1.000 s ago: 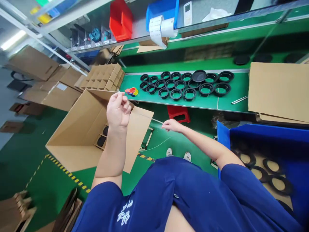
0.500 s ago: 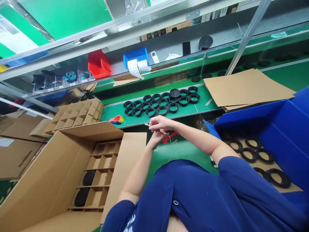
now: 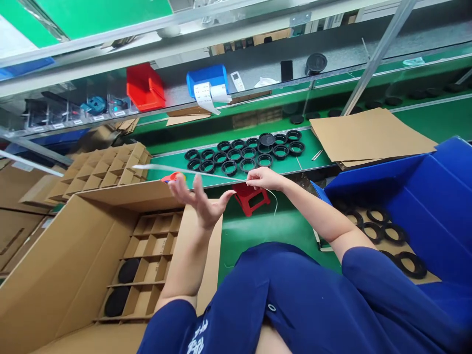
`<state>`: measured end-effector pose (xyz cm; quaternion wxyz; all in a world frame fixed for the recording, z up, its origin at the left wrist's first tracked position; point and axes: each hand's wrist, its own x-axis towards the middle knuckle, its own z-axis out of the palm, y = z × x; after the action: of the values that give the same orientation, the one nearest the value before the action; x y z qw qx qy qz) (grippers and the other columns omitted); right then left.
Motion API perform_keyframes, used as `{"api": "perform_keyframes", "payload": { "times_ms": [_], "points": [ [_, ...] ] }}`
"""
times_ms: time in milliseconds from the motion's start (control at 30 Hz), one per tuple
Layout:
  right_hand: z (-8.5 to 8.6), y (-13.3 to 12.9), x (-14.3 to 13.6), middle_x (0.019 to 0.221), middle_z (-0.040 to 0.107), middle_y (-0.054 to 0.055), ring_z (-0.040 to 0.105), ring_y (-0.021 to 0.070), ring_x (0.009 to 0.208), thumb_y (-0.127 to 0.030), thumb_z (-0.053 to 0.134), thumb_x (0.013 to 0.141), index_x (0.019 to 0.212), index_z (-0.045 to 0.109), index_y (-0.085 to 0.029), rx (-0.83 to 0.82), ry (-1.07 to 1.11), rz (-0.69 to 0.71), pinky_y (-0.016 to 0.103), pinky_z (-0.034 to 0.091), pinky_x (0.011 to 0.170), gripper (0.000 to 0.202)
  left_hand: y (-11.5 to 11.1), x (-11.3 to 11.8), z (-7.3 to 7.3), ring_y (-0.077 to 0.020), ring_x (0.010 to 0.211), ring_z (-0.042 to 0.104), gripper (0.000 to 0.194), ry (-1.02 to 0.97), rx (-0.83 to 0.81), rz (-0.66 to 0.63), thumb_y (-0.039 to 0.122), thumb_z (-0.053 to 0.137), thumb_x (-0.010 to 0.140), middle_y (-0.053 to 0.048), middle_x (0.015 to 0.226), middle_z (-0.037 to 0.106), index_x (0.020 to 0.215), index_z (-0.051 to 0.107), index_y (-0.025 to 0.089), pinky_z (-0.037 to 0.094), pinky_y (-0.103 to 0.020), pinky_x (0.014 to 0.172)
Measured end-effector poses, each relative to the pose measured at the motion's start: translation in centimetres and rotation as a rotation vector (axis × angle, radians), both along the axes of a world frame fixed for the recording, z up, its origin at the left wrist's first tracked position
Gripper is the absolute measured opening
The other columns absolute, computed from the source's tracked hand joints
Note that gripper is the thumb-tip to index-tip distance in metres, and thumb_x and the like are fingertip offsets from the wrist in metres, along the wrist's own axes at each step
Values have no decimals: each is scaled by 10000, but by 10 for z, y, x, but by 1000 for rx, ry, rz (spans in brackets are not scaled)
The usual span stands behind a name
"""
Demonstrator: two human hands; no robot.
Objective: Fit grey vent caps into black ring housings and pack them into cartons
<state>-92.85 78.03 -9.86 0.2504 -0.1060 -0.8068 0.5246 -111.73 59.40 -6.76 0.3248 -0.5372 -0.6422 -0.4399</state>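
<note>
My right hand is closed in a pinch on a thin white strip in front of the bench. One length of it stretches left past my left hand, blurred at its far end; a short tail curls down to the right. My left hand is spread, palm up, over the carton's edge, its fingertips smeared by motion and no grip on the strip visible. Beyond the hands, several black rings stand in rows on the green bench, with a black round lid on top of one.
An open carton with cardboard dividers and two black discs is at left. A blue bin with black rings stands at right. Cardboard sheets, a tape roll and a divider stack lie on the bench. A red stool is below.
My left hand has moved left, away from my right, and spread its fingers. The white strip now stretches out long to the left. My right hand has shifted slightly right.
</note>
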Motion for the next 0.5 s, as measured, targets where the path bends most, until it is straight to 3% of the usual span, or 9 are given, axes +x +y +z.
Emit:
{"api": "perform_keyframes", "payload": {
  "times_ms": [67,133,233,300,400,500],
  "points": [
    [2,-2,1,636,648,-8,588,127,579,-338,681,856,826,684,-161,-14,-2,53,216,455,552,180,8,-3,14,-476,1573,22,968,-34,-182,-67,775,818,632,-193,1655,298,1395,574,231,-90,-648,1244],
    [2,-6,0,661,654,-2,570,121,565,-408,715,854,866,692,-154,-78,36,130,215,442,532,255,19,-5,14,-461,1564,148,918,-211,-376,-235,850,729,671,-194,1575,452,1340,630,230,-58,-642,1252],
    [0,-18,-6,707,662,6,552,106,563,-518,772,838,893,673,-147,-221,176,236,208,430,529,388,35,4,-16,-435,1416,455,1027,-731,-557,-686,932,700,584,-199,1351,645,1302,644,200,262,-587,1220],
    [-1,-26,-14,736,665,9,555,102,585,-559,794,822,892,654,-148,-325,261,278,205,436,548,440,42,21,-43,-382,1234,610,999,-1050,-567,-902,839,838,505,-170,1181,712,1239,668,184,437,-494,1100],
    [-2,-28,-26,802,678,18,568,109,642,-553,802,814,932,663,-154,-422,312,224,211,461,589,439,47,51,-71,-242,810,682,668,-1268,-562,-946,658,917,600,-60,747,677,1000,715,163,543,-422,898],
    [-10,-17,-31,949,696,23,618,137,829,-488,772,864,1032,676,-179,-465,336,-44,231,514,748,365,51,62,-67,-101,501,461,526,-1325,-481,-914,671,810,757,73,508,410,839,663,172,569,-367,726]
  ]
}}
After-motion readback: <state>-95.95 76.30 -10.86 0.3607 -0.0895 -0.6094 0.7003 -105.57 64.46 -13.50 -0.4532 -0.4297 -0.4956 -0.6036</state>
